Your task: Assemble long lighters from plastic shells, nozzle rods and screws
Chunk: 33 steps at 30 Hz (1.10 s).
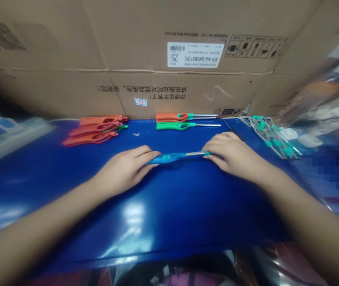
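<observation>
My left hand (129, 169) is closed around the rear end of a blue stick lighter (169, 158), held level just above the table. A thin metal tube (195, 153) runs from the lighter's front collar toward the right. At the far end of that tube, my right hand (232, 153) pinches a small teal piece (207, 153); my fingers partly hide it. Behind my hands lie an orange stick lighter (171, 117) and a green stick lighter (172, 126), both with metal tubes pointing right.
Several red lighter handles (93, 130) lie at the back left of the blue table (169, 214). Metal tubes with teal parts (272, 137) are piled at the back right, near white pieces (309, 140). A large cardboard box (68, 51) stands behind. A clear plastic bag (17, 135) is at left.
</observation>
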Each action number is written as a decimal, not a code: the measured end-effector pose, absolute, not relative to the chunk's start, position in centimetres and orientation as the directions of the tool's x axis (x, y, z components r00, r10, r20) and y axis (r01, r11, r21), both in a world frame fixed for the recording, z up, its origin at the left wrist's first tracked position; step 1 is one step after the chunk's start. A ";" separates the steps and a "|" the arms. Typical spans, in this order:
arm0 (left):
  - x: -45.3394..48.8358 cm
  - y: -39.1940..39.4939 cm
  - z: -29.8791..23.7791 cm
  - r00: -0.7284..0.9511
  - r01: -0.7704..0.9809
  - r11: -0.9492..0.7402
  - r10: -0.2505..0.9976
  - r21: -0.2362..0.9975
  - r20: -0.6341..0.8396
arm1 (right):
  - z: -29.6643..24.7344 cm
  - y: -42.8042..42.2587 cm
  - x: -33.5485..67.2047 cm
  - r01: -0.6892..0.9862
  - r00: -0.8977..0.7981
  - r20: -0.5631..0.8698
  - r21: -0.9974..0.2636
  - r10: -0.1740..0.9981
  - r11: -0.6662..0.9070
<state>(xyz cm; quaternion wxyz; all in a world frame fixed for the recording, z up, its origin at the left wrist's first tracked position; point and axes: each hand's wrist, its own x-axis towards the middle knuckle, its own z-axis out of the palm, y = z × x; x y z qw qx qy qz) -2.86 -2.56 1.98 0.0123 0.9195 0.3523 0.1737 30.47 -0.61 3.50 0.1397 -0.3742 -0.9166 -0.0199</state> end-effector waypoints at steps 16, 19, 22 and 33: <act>-3.5 -2.8 3.4 0.660 0.696 -0.695 0.517 -0.183 0.545 | 3.8 -1.2 29.7 0.693 -0.647 0.326 -0.126 0.690 0.710; -3.4 -2.8 3.0 0.611 0.703 -0.711 0.610 0.008 0.504 | 3.9 -1.2 29.9 0.721 -0.571 0.484 -0.092 0.663 0.687; -3.3 -2.7 2.5 0.606 0.651 -0.712 0.696 0.263 0.384 | 4.0 -1.2 30.0 0.680 -0.610 0.512 -0.054 0.605 0.731; -1.6 -4.2 1.8 0.653 0.529 -0.719 0.684 0.451 0.325 | 3.0 -2.3 28.0 0.553 -0.761 0.421 0.020 0.495 0.833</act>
